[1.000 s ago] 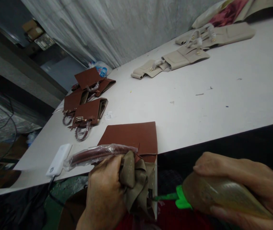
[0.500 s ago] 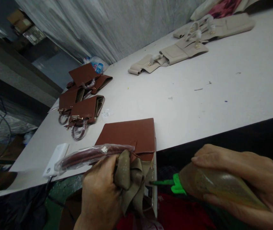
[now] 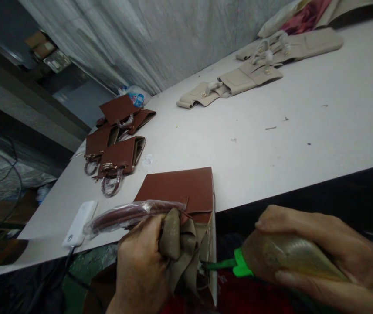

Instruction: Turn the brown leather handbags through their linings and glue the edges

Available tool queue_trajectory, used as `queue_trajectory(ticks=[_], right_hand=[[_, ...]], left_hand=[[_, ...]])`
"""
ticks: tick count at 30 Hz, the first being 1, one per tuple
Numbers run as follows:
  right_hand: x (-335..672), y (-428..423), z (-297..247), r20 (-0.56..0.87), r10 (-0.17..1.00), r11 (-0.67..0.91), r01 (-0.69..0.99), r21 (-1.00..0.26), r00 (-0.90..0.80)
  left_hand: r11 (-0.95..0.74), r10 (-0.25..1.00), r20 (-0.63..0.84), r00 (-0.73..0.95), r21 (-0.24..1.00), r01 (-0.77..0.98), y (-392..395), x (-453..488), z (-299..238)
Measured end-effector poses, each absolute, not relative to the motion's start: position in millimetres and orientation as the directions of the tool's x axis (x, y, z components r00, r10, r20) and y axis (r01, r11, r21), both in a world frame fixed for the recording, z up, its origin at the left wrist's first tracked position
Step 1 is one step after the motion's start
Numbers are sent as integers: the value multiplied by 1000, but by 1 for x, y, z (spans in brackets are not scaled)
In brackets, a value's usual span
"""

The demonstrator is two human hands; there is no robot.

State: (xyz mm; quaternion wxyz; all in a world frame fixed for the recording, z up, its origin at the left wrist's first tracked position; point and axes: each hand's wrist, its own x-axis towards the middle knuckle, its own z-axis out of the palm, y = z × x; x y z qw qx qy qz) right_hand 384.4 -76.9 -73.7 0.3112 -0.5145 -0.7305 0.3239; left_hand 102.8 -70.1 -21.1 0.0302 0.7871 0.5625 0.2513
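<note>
Table (image 3: 271, 161) at twelve o'clock; left fingers (image 3: 152, 231) clench limp lining (image 3: 186, 253); right fingers (image 3: 284, 217) grip bottle (image 3: 287, 257), likely squeezable, best held mid-body.

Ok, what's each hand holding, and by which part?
The right hand holds a bottle by its body; the left hand grips the brown bag by its bunched olive lining, next to the plastic-wrapped handle.

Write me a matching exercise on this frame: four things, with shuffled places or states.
1. Translucent amber bottle with green nozzle
2. White rectangular plastic device
3. Beige flat leather-like pieces
4. Olive-brown fabric lining

A. Near the hanging grey sheet
B. Bunched at the left hand
C. Joined to a thin black cord
D. Gripped by the right hand

Pairs: 1-D, 2-C, 3-A, 4-B
</note>
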Motion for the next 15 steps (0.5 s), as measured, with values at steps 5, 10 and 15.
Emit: queue_trajectory(ticks=[5,10,15], right_hand=[[388,-72,-86,-64,944,85,427,-900,-324],[384,-72,-93,-205,866,-195,70,-978,-455],[395,-54,-111,-361,912,-406,-300,-863,-196]], left_hand=[[-351,915,318,246,333,875,-67,106,-16],[-402,906,283,316,332,854,-52,103,2],[-538,834,303,461,262,801,-13,75,45]])
